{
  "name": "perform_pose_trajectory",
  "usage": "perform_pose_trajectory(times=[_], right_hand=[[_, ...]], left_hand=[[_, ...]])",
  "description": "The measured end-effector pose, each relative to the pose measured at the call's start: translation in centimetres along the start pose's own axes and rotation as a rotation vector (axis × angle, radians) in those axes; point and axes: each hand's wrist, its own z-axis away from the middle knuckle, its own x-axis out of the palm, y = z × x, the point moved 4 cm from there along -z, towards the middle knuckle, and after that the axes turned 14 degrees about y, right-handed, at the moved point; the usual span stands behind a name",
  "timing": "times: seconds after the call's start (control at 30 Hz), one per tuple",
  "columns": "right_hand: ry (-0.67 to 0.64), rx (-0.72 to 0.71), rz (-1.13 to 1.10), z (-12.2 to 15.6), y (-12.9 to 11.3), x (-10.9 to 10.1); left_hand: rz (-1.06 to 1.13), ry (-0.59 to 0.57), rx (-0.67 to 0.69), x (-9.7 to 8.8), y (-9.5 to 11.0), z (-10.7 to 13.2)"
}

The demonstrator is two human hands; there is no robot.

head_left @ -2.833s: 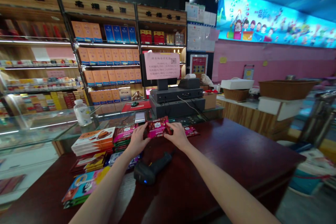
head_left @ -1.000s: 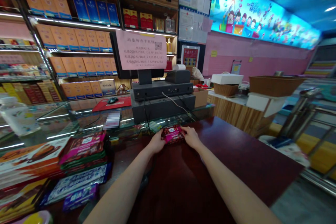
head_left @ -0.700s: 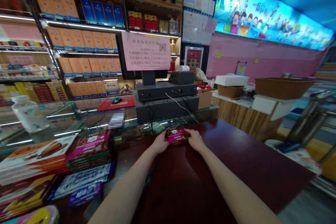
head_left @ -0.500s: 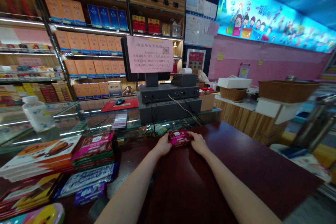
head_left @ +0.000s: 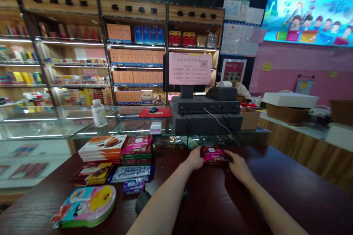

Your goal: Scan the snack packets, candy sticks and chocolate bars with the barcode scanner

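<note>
The dark red table [head_left: 292, 198] runs across the bottom of the frame in this shop, with the cash register [head_left: 205, 115] behind it at centre. My left hand [head_left: 195, 158] and right hand [head_left: 238, 165] sit either side of a magenta chocolate bar [head_left: 213, 154] lying on the table; my fingers [head_left: 233, 158] are low at its ends, though I can't tell whether they grip it. The stacked chocolate packets [head_left: 137, 149] lie untouched left of my hands.

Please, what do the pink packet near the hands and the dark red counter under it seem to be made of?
The pink packet looks like glossy printed foil or plastic film, because its surface shines. The dark red counter looks like polished wood or laminate: it is smooth with a soft sheen, but the look leaves open which.
</note>
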Motion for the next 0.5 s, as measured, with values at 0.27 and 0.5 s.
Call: perform_pose_trajectory(times=[0.27,0.5], right_hand=[[0.033,-0.109,-0.119,0.9,-6.2,-0.8],[0.007,-0.249,-0.319,2.2,-12.3,1.0]], left_hand=[[-0.267,0.073,0.102,-7.2,1.8,2.9],[-0.385,0.158,0.201,-14.3,1.3,6.7]])
